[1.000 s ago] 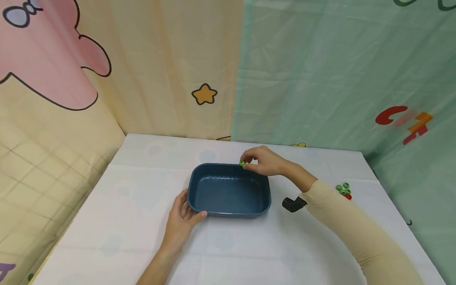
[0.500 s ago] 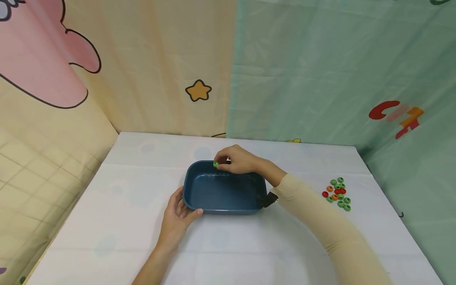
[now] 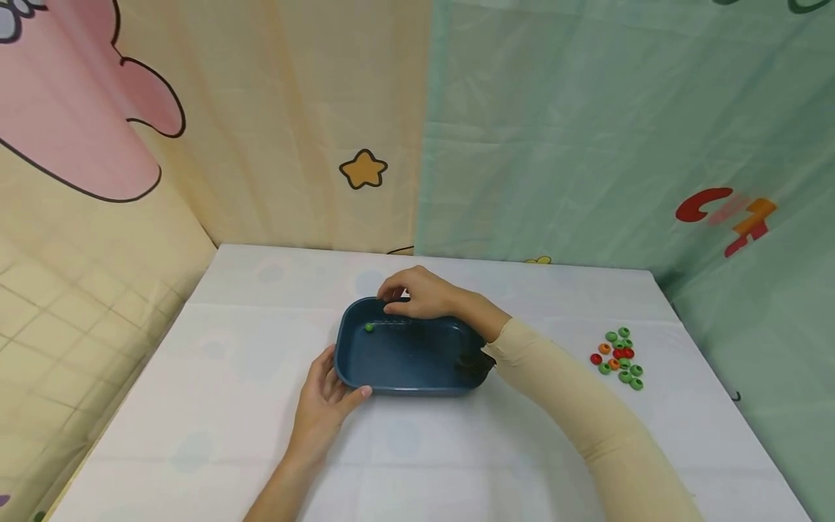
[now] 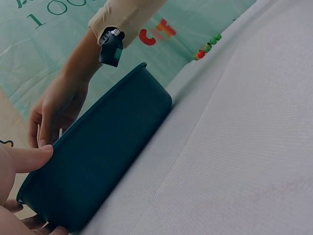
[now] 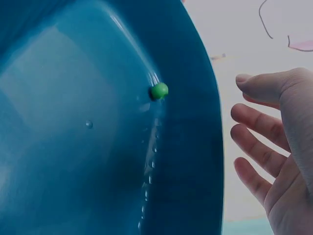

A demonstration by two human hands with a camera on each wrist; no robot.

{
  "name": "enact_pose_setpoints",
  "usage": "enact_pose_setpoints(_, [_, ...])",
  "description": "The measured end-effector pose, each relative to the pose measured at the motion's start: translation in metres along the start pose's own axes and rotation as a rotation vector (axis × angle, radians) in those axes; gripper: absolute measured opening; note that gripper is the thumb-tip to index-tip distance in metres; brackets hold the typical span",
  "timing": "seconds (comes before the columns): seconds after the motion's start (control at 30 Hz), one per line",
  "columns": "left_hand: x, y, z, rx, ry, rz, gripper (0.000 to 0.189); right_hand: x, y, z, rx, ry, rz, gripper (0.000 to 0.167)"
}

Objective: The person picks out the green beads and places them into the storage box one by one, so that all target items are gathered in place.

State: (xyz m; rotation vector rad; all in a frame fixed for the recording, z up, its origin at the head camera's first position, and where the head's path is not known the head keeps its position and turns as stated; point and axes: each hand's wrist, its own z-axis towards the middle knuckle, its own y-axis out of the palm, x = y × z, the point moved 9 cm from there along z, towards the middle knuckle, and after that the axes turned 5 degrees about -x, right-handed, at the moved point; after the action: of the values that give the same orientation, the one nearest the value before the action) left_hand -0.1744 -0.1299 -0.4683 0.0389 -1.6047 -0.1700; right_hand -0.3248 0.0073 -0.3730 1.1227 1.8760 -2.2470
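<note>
Into the tray [image 3: 404, 359] left fingers [image 4: 34, 158] grip, parted, empty right fingers [image 5: 259, 121] dropped a green bead [image 5: 159, 91].

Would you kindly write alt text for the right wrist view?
A single green bead lies inside a blue tray, at the foot of its side. At the picture's right, past the tray's edge, the right hand is relaxed and holds nothing.

Right arm [image 3: 479, 310]: long beige fabric sleeve [image 3: 587, 402], creased near the elbow, narrowing to the cuff. At the cuff I note a black, block-shaped device [image 4: 111, 50] with a small silvery ridged fitting [image 4: 116, 32]. Left hand [image 3: 320, 407] and forearm [image 3: 280, 478]: bare.
</note>
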Motion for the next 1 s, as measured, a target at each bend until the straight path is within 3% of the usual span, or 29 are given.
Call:
enact_pose_setpoints(0.57, [-0.001, 0.000, 0.000, 0.011, -0.002, 0.018, 0.094, 0.015, -0.012, -0.036, 0.022, 0.058, -0.013, 0.022])
enact_pose_setpoints(1.0, [0.001, 0.000, -0.002, 0.007, 0.007, 0.019, 0.097, 0.027, -0.025, -0.083, 0.039, 0.133, -0.008, 0.022])
